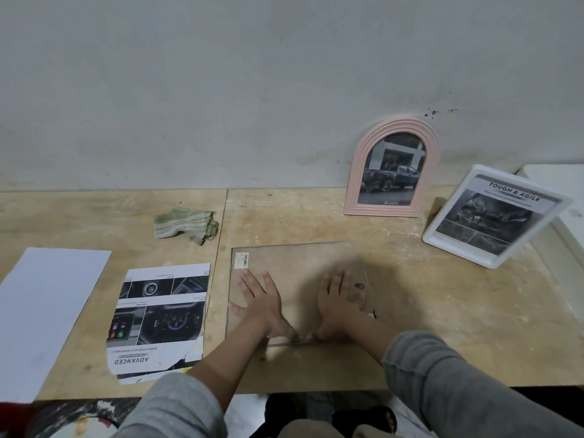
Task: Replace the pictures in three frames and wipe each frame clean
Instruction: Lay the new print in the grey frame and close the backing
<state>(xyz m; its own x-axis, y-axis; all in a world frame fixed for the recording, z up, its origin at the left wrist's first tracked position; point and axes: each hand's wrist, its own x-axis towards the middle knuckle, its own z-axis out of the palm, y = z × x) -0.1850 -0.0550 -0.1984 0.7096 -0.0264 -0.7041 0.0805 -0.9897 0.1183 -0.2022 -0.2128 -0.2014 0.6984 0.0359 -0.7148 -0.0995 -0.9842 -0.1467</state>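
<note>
Pale wooden tabletop (316,216) against a grey wall. Both hands lie flat, fingers straight, pressing the brown fibreboard back of a rectangular frame (294,263) lying face down: left hand (259,298) near its barcode-sticker corner, right hand (338,300) on its folding stand. Left of the left hand: torn printed car-dashboard page (158,317), blank white sheet (47,311), crumpled green striped cloth (186,225). Beyond the right hand: pink arched frame (392,169) leaning on the wall, white rectangular frame (496,216) standing tilted.
</note>
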